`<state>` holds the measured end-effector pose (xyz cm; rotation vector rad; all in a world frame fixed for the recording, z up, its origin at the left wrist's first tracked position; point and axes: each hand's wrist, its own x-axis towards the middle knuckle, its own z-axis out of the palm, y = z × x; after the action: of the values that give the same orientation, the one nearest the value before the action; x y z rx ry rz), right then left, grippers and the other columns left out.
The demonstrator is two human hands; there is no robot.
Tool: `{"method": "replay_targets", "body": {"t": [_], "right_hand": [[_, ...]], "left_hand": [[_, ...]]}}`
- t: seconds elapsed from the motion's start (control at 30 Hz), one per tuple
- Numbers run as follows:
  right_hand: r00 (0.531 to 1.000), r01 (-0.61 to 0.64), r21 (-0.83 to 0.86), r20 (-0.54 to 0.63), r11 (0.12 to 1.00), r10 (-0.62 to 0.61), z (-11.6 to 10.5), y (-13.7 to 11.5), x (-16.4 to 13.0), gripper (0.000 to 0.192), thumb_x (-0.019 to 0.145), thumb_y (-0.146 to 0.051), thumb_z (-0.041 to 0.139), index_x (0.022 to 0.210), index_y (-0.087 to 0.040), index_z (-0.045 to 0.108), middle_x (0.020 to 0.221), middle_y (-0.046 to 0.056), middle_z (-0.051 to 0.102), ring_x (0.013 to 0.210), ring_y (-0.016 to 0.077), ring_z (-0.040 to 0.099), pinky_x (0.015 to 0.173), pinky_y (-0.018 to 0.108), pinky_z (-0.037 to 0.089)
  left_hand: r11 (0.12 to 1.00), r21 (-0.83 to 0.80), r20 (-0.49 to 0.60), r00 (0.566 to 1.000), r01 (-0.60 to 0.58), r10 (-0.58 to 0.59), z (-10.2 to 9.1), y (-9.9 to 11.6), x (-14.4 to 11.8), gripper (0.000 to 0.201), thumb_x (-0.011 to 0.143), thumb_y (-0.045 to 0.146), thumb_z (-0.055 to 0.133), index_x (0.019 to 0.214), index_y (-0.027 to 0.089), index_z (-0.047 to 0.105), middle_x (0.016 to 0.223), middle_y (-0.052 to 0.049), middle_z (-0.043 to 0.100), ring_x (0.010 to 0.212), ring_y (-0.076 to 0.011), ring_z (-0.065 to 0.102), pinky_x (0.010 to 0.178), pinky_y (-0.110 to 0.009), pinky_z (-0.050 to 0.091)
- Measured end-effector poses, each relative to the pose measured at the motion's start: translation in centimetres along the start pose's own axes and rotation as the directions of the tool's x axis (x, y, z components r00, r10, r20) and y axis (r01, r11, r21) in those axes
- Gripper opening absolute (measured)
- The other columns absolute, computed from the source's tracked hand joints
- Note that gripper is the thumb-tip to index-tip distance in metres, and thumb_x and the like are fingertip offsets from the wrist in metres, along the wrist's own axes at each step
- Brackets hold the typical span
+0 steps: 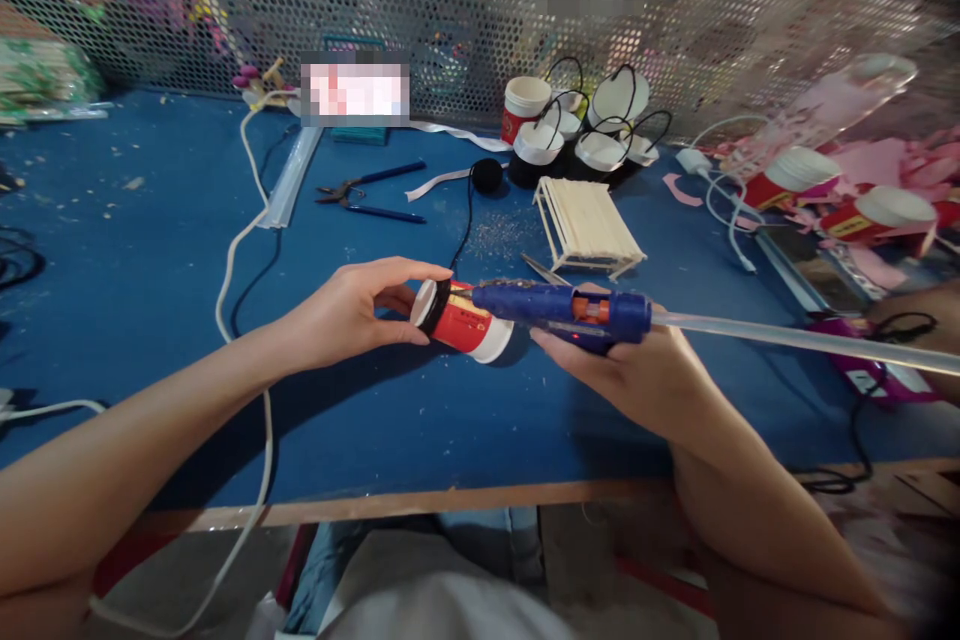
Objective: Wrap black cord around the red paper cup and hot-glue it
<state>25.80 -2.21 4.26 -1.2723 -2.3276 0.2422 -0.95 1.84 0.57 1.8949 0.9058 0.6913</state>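
My left hand (364,315) grips a red and white paper cup (463,325), which lies tilted on its side just above or on the table; I cannot tell which. Black cord (433,308) is wound round the narrow end of the cup, between my thumb and fingers. From there the cord runs back to a small black ball of cord (487,176). My right hand (649,375) is closed round a blue hot glue gun (540,302). Its nozzle meets or nearly meets the cup beside the cord. A long clear glue stick (787,341) sticks out behind the gun.
Blue-handled pliers (367,192) and clear glue sticks (294,175) lie at back left. Beyond the cup are a small wooden stick rack (589,220), scissors (541,268) and several cups with black loop handles (538,142). A white cable (225,290) crosses the table. Right stands a phone (814,270).
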Motion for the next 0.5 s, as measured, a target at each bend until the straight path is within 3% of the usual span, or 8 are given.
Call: {"method": "replay_targets", "body": {"t": [0.13,0.3,0.43,0.5], "right_hand": [[0.998,0.036,-0.018,0.049,0.999,-0.035,0.3,0.7,-0.6,0.024,0.086,-0.039,0.047,0.076,-0.025,0.063,0.067,0.002,0.064,0.062,0.0175,0.059,0.061,0.031,0.048],[0.982,0.187,-0.153,0.024,0.970,-0.186,0.5,1.4,-0.7,0.029,0.089,-0.032,0.040,0.084,-0.029,0.068,0.057,-0.001,0.061,0.065,0.0188,0.060,0.065,0.032,0.048],[0.994,0.111,-0.116,0.024,0.987,-0.109,0.3,0.9,-0.5,0.034,0.089,-0.041,0.040,0.076,-0.026,0.067,0.065,0.002,0.065,0.063,0.0178,0.060,0.061,0.031,0.049],[0.991,0.130,-0.136,0.037,0.982,-0.126,0.2,1.0,-0.4,0.032,0.089,-0.037,0.039,0.079,-0.026,0.068,0.062,0.002,0.065,0.066,0.0186,0.061,0.062,0.031,0.049]], "left_hand": [[0.999,0.027,-0.023,0.999,-0.033,0.034,-0.1,-0.3,0.0,0.060,0.068,0.027,0.074,0.124,0.021,0.053,0.117,-0.010,0.062,0.091,-0.0208,0.065,0.086,-0.039,0.055],[0.996,0.066,-0.012,0.998,-0.054,0.055,-0.1,-0.4,-0.1,0.057,0.071,0.029,0.072,0.124,0.021,0.053,0.120,-0.011,0.059,0.092,-0.0208,0.065,0.085,-0.039,0.055],[0.994,0.089,-0.013,0.997,-0.070,0.071,-0.1,-0.5,-0.1,0.059,0.070,0.030,0.073,0.125,0.022,0.052,0.121,-0.010,0.059,0.092,-0.0200,0.065,0.086,-0.037,0.055],[0.993,0.091,-0.012,0.997,-0.079,0.080,-0.1,-0.5,-0.1,0.057,0.071,0.030,0.072,0.124,0.022,0.053,0.122,-0.010,0.059,0.092,-0.0200,0.065,0.086,-0.036,0.055]]}}
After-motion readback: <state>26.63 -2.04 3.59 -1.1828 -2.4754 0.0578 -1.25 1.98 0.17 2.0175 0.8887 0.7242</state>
